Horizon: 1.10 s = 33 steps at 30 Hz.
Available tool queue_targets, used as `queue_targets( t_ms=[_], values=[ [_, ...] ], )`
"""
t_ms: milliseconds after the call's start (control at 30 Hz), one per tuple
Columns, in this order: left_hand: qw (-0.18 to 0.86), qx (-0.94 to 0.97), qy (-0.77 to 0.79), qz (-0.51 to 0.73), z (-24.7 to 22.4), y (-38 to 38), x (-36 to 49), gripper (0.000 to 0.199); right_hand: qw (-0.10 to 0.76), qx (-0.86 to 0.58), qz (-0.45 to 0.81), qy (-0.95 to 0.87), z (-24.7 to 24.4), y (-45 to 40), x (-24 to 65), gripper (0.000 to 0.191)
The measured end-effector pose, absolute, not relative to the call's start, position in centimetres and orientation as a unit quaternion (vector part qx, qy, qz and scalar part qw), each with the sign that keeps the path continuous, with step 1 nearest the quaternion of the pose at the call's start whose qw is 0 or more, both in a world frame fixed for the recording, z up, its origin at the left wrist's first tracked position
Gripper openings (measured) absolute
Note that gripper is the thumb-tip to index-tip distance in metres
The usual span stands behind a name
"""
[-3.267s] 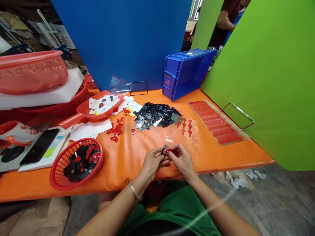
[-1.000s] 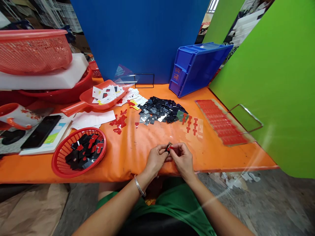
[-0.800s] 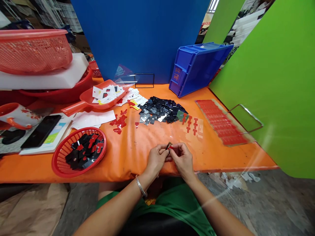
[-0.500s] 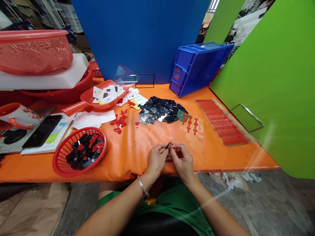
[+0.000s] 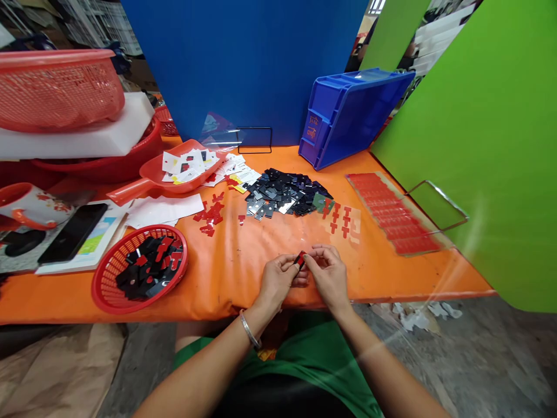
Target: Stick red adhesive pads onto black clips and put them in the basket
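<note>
My left hand (image 5: 277, 280) is closed on a small black plate (image 5: 298, 266) that carries a red T-shaped sticker (image 5: 301, 258). My right hand (image 5: 329, 274) meets it from the right, its thumb and fingertips pressed to the red-topped end of the plate. Beyond the hands lies a heap of black plates (image 5: 285, 191). To its right, red T-shaped stickers sit in rows on a clear sheet (image 5: 354, 223). Loose red pieces (image 5: 212, 215) are scattered left of the heap. A red basket (image 5: 98, 287) at the left holds black plates, some bearing red stickers.
A red scoop (image 5: 130, 189) with white cards rests at the back left, near a phone (image 5: 73, 232) and a mug (image 5: 37, 206). A blue crate (image 5: 339, 122) stands on its side at the back. A red sticker sheet (image 5: 391, 215) lies right, beside a green panel (image 5: 487, 145).
The plate has turned so its red sticker faces up and shows plainly. My right hand has shifted slightly right, its fingers spread a little more.
</note>
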<state>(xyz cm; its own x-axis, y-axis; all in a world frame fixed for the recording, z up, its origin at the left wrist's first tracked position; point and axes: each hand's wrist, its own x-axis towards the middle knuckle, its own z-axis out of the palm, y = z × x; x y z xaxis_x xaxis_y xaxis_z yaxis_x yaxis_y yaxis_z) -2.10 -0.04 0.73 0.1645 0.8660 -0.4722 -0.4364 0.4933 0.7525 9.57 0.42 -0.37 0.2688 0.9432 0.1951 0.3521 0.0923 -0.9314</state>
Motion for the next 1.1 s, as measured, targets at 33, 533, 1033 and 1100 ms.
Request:
queue_targets(
  t_ms=[33, 533, 1033, 1100],
  values=[
    [0.728, 0.23, 0.466, 0.447, 0.8, 0.0, -2.1, 0.012, 0.512, -0.609, 0.29, -0.531, -0.4, 0.5, 9.6, 0.016],
    [0.739, 0.234, 0.446, 0.448, 0.6, 0.0, -2.4, 0.025, 0.479, -0.611, 0.308, -0.55, -0.7, 0.7, 9.8, 0.019],
    [0.747, 0.253, 0.417, 0.452, 0.4, -0.1, -3.1, 0.033, 0.415, -0.577, 0.5, -0.495, 0.4, 1.4, 10.9, 0.03],
    [0.749, 0.248, 0.42, 0.448, 0.5, -0.1, -3.0, 0.031, 0.422, -0.572, 0.516, -0.478, 0.3, 1.5, 10.9, 0.032]
  ],
)
